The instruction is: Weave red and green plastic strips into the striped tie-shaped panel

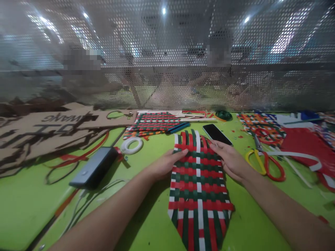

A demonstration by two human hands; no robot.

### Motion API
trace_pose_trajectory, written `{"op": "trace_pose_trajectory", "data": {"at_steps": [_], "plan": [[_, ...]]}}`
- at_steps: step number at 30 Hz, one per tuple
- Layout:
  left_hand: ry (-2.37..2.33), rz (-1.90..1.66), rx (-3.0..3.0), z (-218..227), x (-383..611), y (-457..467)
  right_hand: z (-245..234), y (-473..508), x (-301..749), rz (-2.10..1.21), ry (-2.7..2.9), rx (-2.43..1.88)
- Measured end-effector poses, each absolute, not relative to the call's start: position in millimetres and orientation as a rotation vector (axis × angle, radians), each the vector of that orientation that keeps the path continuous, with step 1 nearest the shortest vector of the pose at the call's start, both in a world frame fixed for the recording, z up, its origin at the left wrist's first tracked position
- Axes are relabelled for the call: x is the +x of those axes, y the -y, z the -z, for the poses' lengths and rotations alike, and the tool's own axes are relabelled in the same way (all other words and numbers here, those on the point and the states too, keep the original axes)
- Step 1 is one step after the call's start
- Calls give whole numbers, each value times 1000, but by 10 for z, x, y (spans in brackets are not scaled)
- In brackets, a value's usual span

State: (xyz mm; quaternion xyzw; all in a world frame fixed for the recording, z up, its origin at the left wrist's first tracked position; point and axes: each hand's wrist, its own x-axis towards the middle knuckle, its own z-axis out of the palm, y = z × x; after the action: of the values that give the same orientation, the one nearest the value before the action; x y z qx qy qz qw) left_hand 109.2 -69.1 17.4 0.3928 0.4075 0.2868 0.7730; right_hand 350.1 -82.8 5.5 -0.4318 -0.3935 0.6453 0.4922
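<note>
A woven mat of red, green and white strips is held up at a tilt in front of me, its loose strip ends pointing down at the bottom. My left hand grips its upper left edge, thumb on the front and fingers hidden behind. At the upper right edge, my right hand is closed on the mat, with thumb and index finger near the strip ends at the top corner. Just behind the mat lies a black phone. Scissors with yellow and red handles rest right of my right hand.
On the left are a power bank with a cable, a white tape roll and cardboard pieces. Other woven mats and blue pens lie at the back. Red sheet material is at right. A perforated metal screen rises behind.
</note>
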Motion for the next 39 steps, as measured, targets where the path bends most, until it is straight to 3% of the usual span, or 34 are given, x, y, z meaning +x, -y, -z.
{"op": "trace_pose_trajectory", "data": {"at_steps": [13, 19, 25, 31, 39], "plan": [[-1259, -756, 1449, 50, 1054, 499, 138, 744, 3463, -1364, 1182, -1273], [-1557, -861, 2241, 66, 1034, 651, 202, 767, 3453, -700, 1548, -1626], [-1316, -374, 2611, 62, 1090, 776, 202, 781, 3496, -135, 2035, -1584], [-1304, -175, 2621, 82, 1099, 791, 278, 758, 3533, -247, 2280, -1549], [-1179, -339, 2731, -41, 1100, 848, 180, 842, 3512, -374, 2260, -1483]]}}
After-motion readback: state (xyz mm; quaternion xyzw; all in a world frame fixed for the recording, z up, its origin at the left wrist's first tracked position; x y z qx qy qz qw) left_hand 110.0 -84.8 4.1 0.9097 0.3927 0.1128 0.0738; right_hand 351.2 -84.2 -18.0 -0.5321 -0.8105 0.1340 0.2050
